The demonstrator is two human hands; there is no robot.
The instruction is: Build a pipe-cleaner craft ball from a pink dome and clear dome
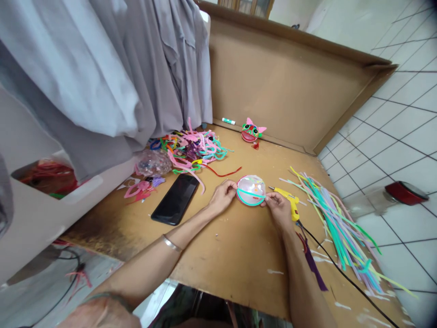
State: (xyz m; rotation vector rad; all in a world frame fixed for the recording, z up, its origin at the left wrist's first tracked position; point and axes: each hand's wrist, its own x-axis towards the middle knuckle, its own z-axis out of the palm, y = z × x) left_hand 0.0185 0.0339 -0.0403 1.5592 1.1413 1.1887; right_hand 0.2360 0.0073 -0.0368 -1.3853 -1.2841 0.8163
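Note:
Between my two hands is a clear plastic dome (252, 187), edged with pink and turquoise pipe cleaner. A turquoise strand also runs across its middle. My left hand (223, 197) pinches the left rim of the dome. At the opposite side, my right hand (277, 207) has its fingertips closed on the rim and the end of the turquoise strand. Just right of my right hand lies a yellow hot glue gun (288, 200), its nozzle pointing to the dome.
A black phone (175, 199) lies left of my left hand. Behind it is a heap of coloured pipe cleaners (194, 146). Long pastel pipe cleaners (334, 223) spread at the right, near the glue gun's black cord (341, 271). A finished animal-face ornament (251, 132) and a glue stick (228, 121) sit by the cardboard wall (273, 77).

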